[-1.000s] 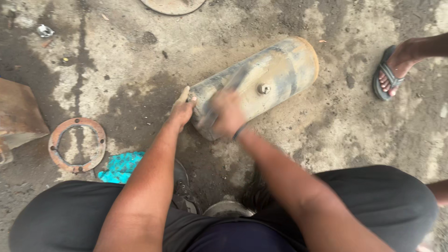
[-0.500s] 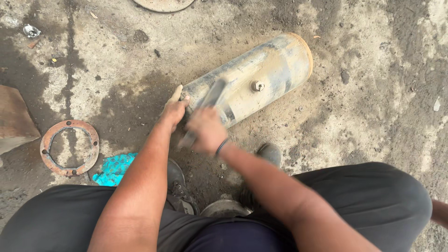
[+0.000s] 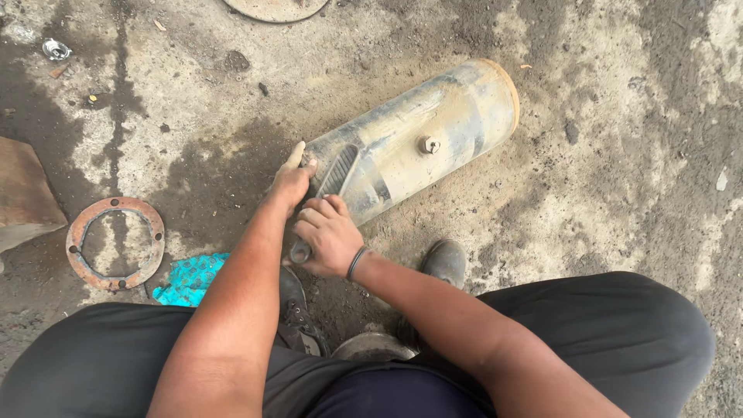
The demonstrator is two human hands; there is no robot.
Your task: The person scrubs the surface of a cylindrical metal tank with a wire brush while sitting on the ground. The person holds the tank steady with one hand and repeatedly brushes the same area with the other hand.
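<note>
- At far left, a rusty flat metal ring gasket (image 3: pixel 114 242) lies on the stained concrete floor (image 3: pixel 619 193), with a slab of brown rusted metal (image 3: pixel 27 197) beyond it at the frame's edge and a crumpled turquoise cloth (image 3: pixel 190 279) just beside the person's knee.
- The left hand (image 3: pixel 290 184) presses against the near end of the dirty grey metal cylinder tank (image 3: pixel 414 143); its fingers are curled closed, seemingly around a pale stick-like handle, though I cannot tell exactly what it is.
- The right hand (image 3: pixel 329 236) sits just below the left, fingers wrapped tight around the dark handle of a ridged metal tool (image 3: pixel 334 176) whose flat blade lies against the tank's near end.
- The tank lies on its side on the floor, directly ahead of both hands, its long axis running from the hands up and to the right. A small bolt fitting (image 3: pixel 428 145) sticks out midway along it. The left hand is the nearer to the tank's rim.
- Compared with half a second ago, the right hand has drawn back toward the body and the ridged blade now shows plainly; the tank lies in much the same place.
- A dark worn shoe (image 3: pixel 445 259) rests near the tank's near end.
</note>
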